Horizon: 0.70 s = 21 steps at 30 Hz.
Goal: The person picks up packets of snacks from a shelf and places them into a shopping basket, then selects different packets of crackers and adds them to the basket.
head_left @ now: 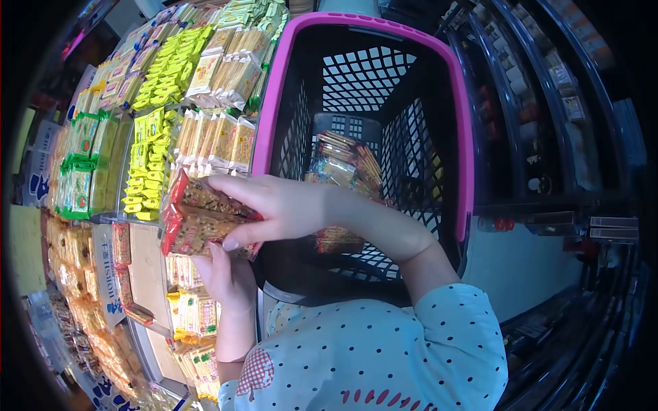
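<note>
My right hand (271,209) reaches across the basket to the left, its thumb and fingers closed on clear-wrapped seeded snack packets (205,222) with red ends. Below them my left hand (227,277) has its thumb against the same packets; its other fingers are partly hidden behind them. The packets are held at the left side of a black shopping basket (466,151) with a pink rim. Inside the basket lie several wrapped snack packs (343,161), partly covered by my right forearm.
To the left, a display holds yellow packets (151,147), green-edged packs (77,181) and white-wrapped biscuits (214,137). A divided shelf section (147,264) shows bare board beside red packets (122,264). Dark shelving (528,96) stands on the right.
</note>
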Each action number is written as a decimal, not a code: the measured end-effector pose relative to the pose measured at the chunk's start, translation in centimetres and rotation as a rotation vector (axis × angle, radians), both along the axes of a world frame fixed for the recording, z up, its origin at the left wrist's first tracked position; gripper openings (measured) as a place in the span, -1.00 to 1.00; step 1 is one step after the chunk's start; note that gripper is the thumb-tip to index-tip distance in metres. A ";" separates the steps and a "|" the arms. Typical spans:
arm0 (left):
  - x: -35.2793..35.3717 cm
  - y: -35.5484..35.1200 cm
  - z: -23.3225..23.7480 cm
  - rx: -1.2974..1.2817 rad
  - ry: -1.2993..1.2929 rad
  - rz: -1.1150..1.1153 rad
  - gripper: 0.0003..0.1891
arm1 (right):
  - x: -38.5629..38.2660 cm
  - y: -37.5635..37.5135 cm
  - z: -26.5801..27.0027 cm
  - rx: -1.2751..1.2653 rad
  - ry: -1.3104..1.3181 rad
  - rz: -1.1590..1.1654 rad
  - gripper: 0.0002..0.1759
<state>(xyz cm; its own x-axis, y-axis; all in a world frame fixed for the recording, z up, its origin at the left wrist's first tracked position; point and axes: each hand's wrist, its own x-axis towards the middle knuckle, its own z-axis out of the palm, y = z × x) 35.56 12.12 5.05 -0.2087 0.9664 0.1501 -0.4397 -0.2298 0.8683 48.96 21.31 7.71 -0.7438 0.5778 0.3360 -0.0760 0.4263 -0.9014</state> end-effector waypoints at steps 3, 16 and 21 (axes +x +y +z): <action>-0.5 -0.4 -0.7 -0.022 0.044 -0.073 -0.36 | 1.1 -0.3 1.1 -0.077 -0.107 0.037 -0.30; -3.2 -0.5 0.5 -0.002 0.242 0.030 -0.40 | 26.2 10.0 -15.9 -0.787 -0.214 -0.896 -0.44; -3.4 -1.4 -0.6 -0.134 0.146 0.043 -0.51 | 25.1 7.8 -27.7 -0.285 -0.923 -1.327 -0.30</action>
<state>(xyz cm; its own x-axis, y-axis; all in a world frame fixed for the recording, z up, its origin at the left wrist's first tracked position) 32.11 10.73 4.45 -0.2357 0.9704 0.0522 -0.2995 -0.1236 0.9461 74.09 29.12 -19.98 0.4167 0.8987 -0.1367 0.7612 -0.4272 -0.4880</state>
